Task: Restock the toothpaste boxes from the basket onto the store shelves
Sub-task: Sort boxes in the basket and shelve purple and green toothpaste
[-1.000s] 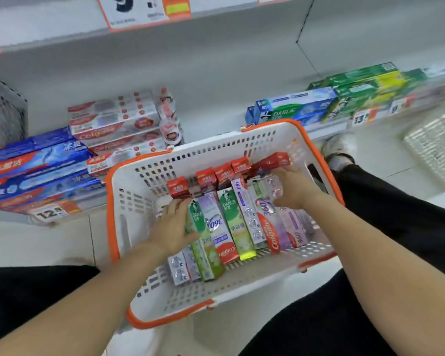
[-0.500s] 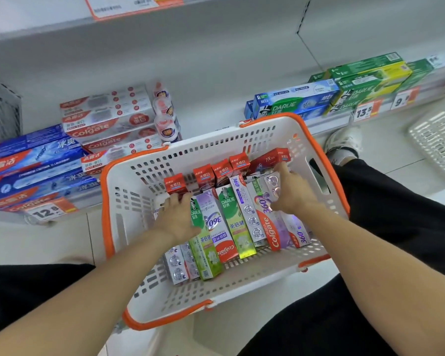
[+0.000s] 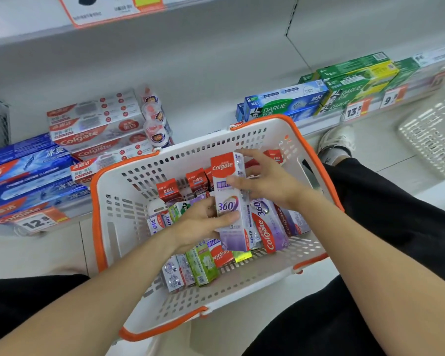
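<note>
A white basket with an orange rim (image 3: 118, 201) sits in front of me, holding several toothpaste boxes. Both hands hold a purple Colgate 360 box (image 3: 229, 201), lifted above the others and tilted upright. My left hand (image 3: 201, 224) grips its lower part, thumb across the front. My right hand (image 3: 265, 181) grips its upper right side. Red-capped small boxes (image 3: 168, 191) stand at the basket's back, and green and purple boxes (image 3: 203, 265) lie on its floor. The bottom shelf (image 3: 203, 109) runs behind the basket.
On the shelf left lie red Colgate boxes (image 3: 93, 129) and blue boxes (image 3: 28, 176); on the right, blue Darlie (image 3: 283, 104) and green Darlie boxes (image 3: 357, 78). A second white basket (image 3: 432, 134) lies at far right. My shoe (image 3: 337, 142) is beside the basket.
Both hands were reaching among the boxes lying in the basket; now they have closed on one purple Colgate 360 box and raised it up off the pile.
</note>
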